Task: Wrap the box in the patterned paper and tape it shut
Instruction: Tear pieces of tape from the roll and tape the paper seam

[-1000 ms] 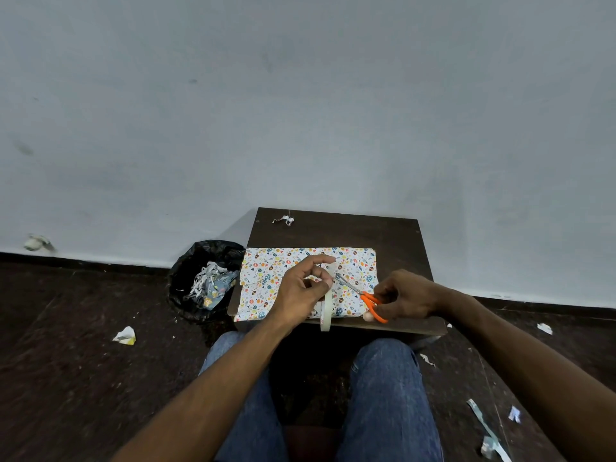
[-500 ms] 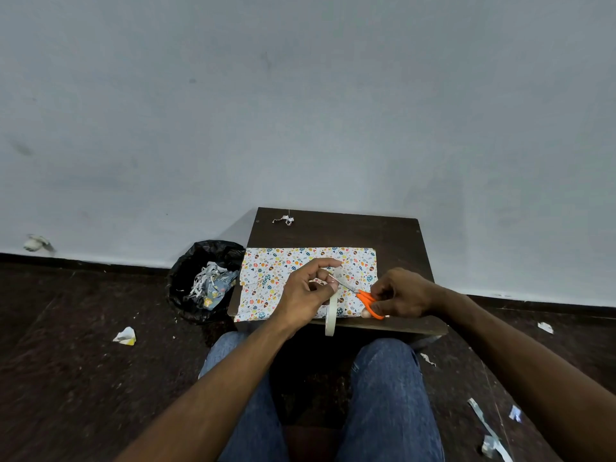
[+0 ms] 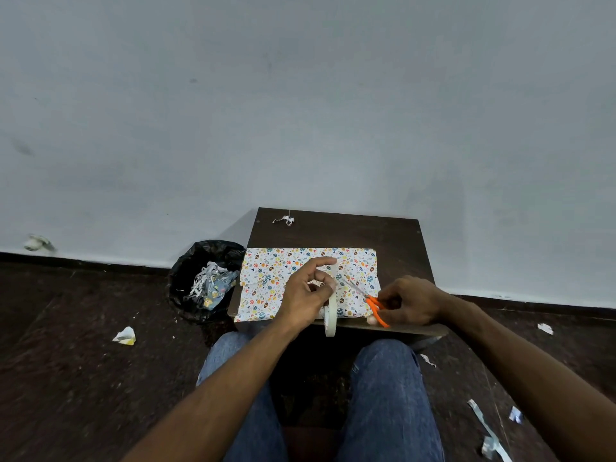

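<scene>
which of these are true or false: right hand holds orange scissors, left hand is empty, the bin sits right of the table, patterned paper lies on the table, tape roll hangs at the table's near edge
1. The right hand holds the orange scissors: true.
2. The left hand is empty: false, it pinches a strip of tape pulled up from the tape roll.
3. The bin sits right of the table: false, it stands on the floor to the left.
4. The patterned paper lies on the table: true.
5. The tape roll hangs at the table's near edge: true.
</scene>
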`<move>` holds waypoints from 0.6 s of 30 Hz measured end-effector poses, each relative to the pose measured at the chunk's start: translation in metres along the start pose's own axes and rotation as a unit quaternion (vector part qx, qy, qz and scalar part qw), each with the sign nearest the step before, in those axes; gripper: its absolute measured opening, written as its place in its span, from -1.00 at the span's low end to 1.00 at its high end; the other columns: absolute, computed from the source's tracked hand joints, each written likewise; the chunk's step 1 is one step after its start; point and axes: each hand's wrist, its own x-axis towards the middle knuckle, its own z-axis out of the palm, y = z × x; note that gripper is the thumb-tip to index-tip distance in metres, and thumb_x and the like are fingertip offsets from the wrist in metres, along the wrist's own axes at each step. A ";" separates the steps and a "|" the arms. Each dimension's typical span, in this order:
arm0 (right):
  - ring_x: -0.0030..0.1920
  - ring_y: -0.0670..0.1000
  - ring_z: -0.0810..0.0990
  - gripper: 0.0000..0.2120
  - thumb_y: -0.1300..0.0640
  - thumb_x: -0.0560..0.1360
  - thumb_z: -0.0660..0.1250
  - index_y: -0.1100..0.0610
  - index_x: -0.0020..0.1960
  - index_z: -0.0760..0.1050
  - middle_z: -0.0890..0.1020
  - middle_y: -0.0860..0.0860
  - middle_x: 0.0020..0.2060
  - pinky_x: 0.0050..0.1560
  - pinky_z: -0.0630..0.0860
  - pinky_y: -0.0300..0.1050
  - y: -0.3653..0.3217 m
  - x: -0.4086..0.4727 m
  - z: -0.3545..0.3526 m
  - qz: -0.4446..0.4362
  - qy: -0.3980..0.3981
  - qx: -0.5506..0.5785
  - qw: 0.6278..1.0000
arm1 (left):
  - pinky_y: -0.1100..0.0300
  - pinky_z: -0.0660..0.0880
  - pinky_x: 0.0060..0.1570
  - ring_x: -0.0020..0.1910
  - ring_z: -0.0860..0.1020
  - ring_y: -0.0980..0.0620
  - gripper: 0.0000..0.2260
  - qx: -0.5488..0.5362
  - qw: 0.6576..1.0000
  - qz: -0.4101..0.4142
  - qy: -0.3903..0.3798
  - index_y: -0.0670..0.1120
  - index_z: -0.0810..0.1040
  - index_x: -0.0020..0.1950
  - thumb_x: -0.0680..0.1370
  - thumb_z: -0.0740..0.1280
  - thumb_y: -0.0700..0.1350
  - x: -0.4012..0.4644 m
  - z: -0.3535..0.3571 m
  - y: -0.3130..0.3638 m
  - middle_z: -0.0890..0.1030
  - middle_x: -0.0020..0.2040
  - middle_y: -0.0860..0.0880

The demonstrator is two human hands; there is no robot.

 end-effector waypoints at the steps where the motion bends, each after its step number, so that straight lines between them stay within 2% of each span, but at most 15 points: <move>1: -0.37 -0.03 0.42 -0.43 -0.45 0.38 0.24 0.07 -0.34 0.47 0.54 -0.01 -0.39 -0.30 0.38 -0.04 0.007 -0.001 0.004 0.023 0.015 0.005 1.000 | 0.27 0.50 -0.21 -0.30 0.53 0.24 -0.63 -0.010 1.000 -0.006 0.006 0.05 0.55 0.20 0.53 0.36 -0.36 0.001 -0.001 -0.001 0.59 -0.22 -0.03; 4: -0.44 -0.06 0.43 -0.46 -0.37 0.42 0.34 0.09 -0.41 0.52 0.55 0.01 -0.45 -0.34 0.35 -0.09 0.034 -0.003 0.020 0.144 0.066 0.029 0.987 | 0.28 0.52 -0.22 -0.28 0.54 0.18 -0.59 -0.025 1.000 -0.017 0.010 0.04 0.52 0.26 0.52 0.36 -0.37 0.000 -0.005 -0.002 0.59 -0.20 -0.04; 8: -0.47 0.00 0.58 -0.49 -0.27 0.37 0.47 0.15 -0.43 0.49 0.56 0.01 -0.51 -0.48 0.34 -0.22 0.056 -0.004 0.045 0.321 0.114 0.116 0.933 | 0.21 0.55 -0.19 -0.26 0.55 0.13 -0.56 -0.037 0.999 -0.034 0.006 0.09 0.50 0.26 0.52 0.38 -0.36 -0.001 -0.007 -0.001 0.62 -0.19 0.00; 11: -0.58 0.02 0.58 -0.58 -0.12 0.39 0.51 0.21 -0.32 0.49 0.61 0.08 -0.48 -0.60 0.38 -0.28 0.055 -0.003 0.055 0.373 0.112 0.197 0.900 | 0.16 0.58 -0.18 -0.21 0.59 0.06 -0.54 -0.038 0.999 -0.039 0.002 0.10 0.47 0.28 0.52 0.38 -0.36 -0.002 -0.007 0.002 0.63 -0.18 -0.01; 14: -0.59 -0.01 0.57 -0.72 0.04 0.42 0.50 0.22 -0.22 0.50 0.63 0.13 -0.39 -0.60 0.43 -0.25 0.048 0.002 0.060 0.393 0.107 0.243 0.881 | 0.05 0.63 -0.17 -0.08 0.64 0.02 -0.51 -0.043 0.998 -0.048 -0.013 0.12 0.44 0.30 0.53 0.34 -0.39 -0.003 -0.007 0.006 0.64 -0.16 0.00; 18: -0.52 0.06 0.62 -0.87 0.20 0.41 0.45 0.24 -0.20 0.54 0.64 0.17 -0.38 -0.57 0.50 -0.17 0.042 0.007 0.058 0.403 0.103 0.287 0.863 | 0.05 0.61 -0.22 -0.15 0.62 0.10 -0.44 -0.057 0.995 -0.078 -0.036 0.12 0.40 0.33 0.51 0.24 -0.46 -0.005 -0.005 0.012 0.67 -0.12 -0.01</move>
